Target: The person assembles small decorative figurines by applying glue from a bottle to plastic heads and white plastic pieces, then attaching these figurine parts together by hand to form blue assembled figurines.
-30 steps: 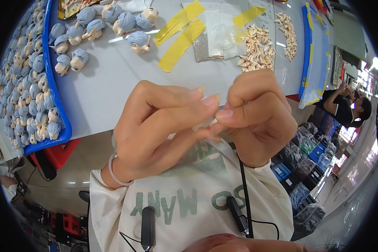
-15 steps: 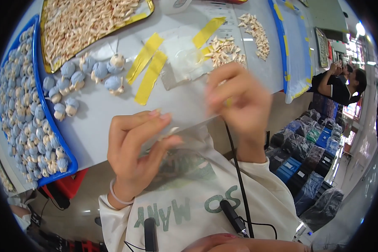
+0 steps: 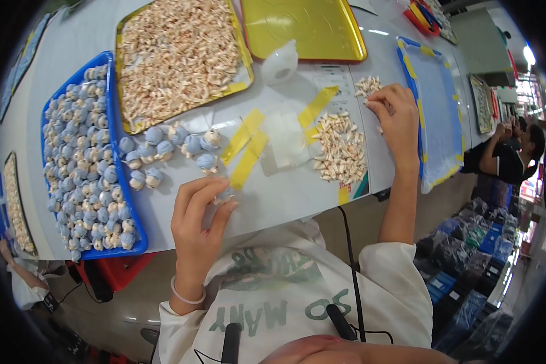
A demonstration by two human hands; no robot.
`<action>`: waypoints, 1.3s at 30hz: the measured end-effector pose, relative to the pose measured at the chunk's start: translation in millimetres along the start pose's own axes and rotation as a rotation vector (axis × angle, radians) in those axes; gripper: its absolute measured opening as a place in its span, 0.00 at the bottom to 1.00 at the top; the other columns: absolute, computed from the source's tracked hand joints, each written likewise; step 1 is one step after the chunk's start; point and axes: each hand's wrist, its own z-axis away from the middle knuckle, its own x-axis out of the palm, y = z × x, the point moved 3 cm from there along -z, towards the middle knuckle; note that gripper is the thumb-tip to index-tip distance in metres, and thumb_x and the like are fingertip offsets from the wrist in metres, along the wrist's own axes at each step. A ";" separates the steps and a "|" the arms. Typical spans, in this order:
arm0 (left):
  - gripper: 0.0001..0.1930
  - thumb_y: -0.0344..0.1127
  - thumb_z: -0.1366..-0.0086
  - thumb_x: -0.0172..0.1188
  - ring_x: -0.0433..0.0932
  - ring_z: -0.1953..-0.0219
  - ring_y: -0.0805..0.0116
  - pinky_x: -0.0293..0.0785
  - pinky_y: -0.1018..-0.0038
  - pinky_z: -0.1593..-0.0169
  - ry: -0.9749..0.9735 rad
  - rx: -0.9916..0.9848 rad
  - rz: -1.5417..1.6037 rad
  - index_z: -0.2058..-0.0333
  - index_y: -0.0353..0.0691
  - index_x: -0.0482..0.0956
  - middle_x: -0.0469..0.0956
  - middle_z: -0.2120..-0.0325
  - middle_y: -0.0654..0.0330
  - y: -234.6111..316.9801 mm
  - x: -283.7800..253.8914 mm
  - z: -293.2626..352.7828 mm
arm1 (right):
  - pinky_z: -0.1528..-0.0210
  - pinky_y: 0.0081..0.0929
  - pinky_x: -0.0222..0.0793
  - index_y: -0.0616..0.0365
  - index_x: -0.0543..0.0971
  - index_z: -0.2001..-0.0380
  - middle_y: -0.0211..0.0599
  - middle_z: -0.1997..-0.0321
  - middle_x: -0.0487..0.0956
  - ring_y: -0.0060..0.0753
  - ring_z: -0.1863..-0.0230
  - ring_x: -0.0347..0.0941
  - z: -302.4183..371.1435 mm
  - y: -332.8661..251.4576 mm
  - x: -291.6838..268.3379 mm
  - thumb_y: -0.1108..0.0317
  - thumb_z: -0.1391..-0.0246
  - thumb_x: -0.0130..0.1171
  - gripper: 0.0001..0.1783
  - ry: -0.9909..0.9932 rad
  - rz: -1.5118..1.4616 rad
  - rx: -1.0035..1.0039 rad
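Observation:
My left hand (image 3: 201, 213) is at the table's front edge, thumb and fingers curled around a small cream-coloured pointed piece (image 3: 226, 198), mostly hidden. Reaching out at the right, my right hand (image 3: 398, 115) has thumb and forefinger drawn together beside a small far heap of cream pieces (image 3: 367, 86); whether a piece is between the fingertips is hidden. A larger heap of the same pieces (image 3: 340, 148) lies nearer, left of my right forearm. Several blue-and-cream round figures (image 3: 192, 144) rest on the table beyond my left hand.
A blue tray (image 3: 141, 233) full of blue-and-cream figures stands left. Behind are a yellow-rimmed tray (image 3: 246, 57) of cream pieces and a gold tray (image 3: 303, 27). Yellow tape strips (image 3: 249, 161), a clear sheet (image 3: 283, 136) and a white container (image 3: 280, 64) lie mid-table. A blue-lined tray (image 3: 440, 115) stands right.
My right hand has gone from near my left hand out to the far small heap. My left hand stays close to the table's front edge. The view has shifted, showing more of the table's far side.

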 end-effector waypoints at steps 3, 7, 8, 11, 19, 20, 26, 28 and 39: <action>0.15 0.22 0.54 0.61 0.71 0.67 0.65 0.68 0.75 0.67 0.007 0.003 -0.107 0.64 0.37 0.75 0.72 0.66 0.58 -6.6 -4.0 -0.8 | 0.65 0.28 0.61 0.61 0.73 0.78 0.34 0.75 0.70 0.36 0.69 0.64 -1.0 -0.9 3.0 0.73 0.61 0.58 0.04 -0.012 0.028 -0.062; 0.15 0.23 0.53 0.60 0.69 0.65 0.60 0.68 0.71 0.64 0.003 0.054 -0.273 0.63 0.38 0.74 0.71 0.65 0.57 -5.2 -7.4 -1.3 | 0.63 0.29 0.60 0.61 0.71 0.78 0.34 0.75 0.69 0.37 0.68 0.63 -2.2 -9.3 -2.3 0.74 0.60 0.56 0.04 -0.038 0.028 -0.089; 0.15 0.23 0.53 0.60 0.69 0.65 0.60 0.68 0.71 0.64 0.015 0.053 -0.280 0.63 0.38 0.74 0.71 0.65 0.57 -4.1 -9.6 -1.9 | 0.63 0.29 0.60 0.61 0.71 0.78 0.34 0.74 0.69 0.37 0.68 0.63 -2.2 -9.1 -2.0 0.74 0.60 0.56 0.04 -0.050 0.044 -0.097; 0.16 0.24 0.52 0.59 0.69 0.64 0.58 0.67 0.69 0.63 0.017 0.083 -0.365 0.61 0.38 0.73 0.70 0.64 0.57 -1.8 -14.8 -2.0 | 0.63 0.29 0.60 0.61 0.71 0.79 0.34 0.74 0.69 0.37 0.68 0.63 -1.5 -10.8 -1.6 0.74 0.60 0.55 0.04 -0.047 0.064 -0.123; 0.15 0.23 0.51 0.58 0.70 0.64 0.60 0.68 0.69 0.63 0.044 0.024 -0.347 0.62 0.38 0.73 0.71 0.63 0.56 3.6 -31.2 1.7 | 0.63 0.30 0.59 0.60 0.69 0.80 0.35 0.75 0.68 0.36 0.69 0.63 -5.2 -17.8 0.8 0.74 0.61 0.54 0.04 -0.028 0.033 -0.151; 0.15 0.23 0.51 0.58 0.70 0.64 0.60 0.68 0.69 0.63 0.059 0.013 -0.358 0.62 0.38 0.73 0.71 0.63 0.56 6.0 -38.0 1.5 | 0.63 0.30 0.58 0.60 0.69 0.80 0.35 0.75 0.68 0.36 0.69 0.63 -5.9 -17.2 1.7 0.74 0.61 0.54 0.04 -0.033 0.049 -0.164; 0.11 0.23 0.49 0.57 0.72 0.61 0.62 0.69 0.74 0.62 0.372 0.102 -0.485 0.65 0.39 0.76 0.72 0.62 0.56 -1.5 -129.2 -25.0 | 0.63 0.30 0.57 0.59 0.69 0.80 0.34 0.76 0.68 0.36 0.69 0.63 -3.4 -17.6 0.5 0.75 0.65 0.53 0.04 -0.018 0.118 -0.220; 0.10 0.26 0.46 0.55 0.72 0.60 0.64 0.69 0.74 0.61 0.366 0.051 -0.538 0.63 0.40 0.75 0.72 0.61 0.57 -16.7 -162.5 -42.6 | 0.63 0.31 0.57 0.59 0.68 0.80 0.34 0.76 0.67 0.36 0.70 0.63 -3.9 -19.7 -0.4 0.75 0.65 0.53 0.05 -0.003 0.125 -0.242; 0.10 0.27 0.44 0.55 0.68 0.68 0.72 0.67 0.78 0.64 0.039 -0.117 -0.568 0.63 0.36 0.70 0.70 0.67 0.61 -76.0 -185.3 -98.7 | 0.66 0.25 0.62 0.61 0.70 0.77 0.33 0.75 0.71 0.30 0.72 0.67 9.3 -10.6 -12.5 0.78 0.64 0.53 0.07 0.157 0.001 -0.128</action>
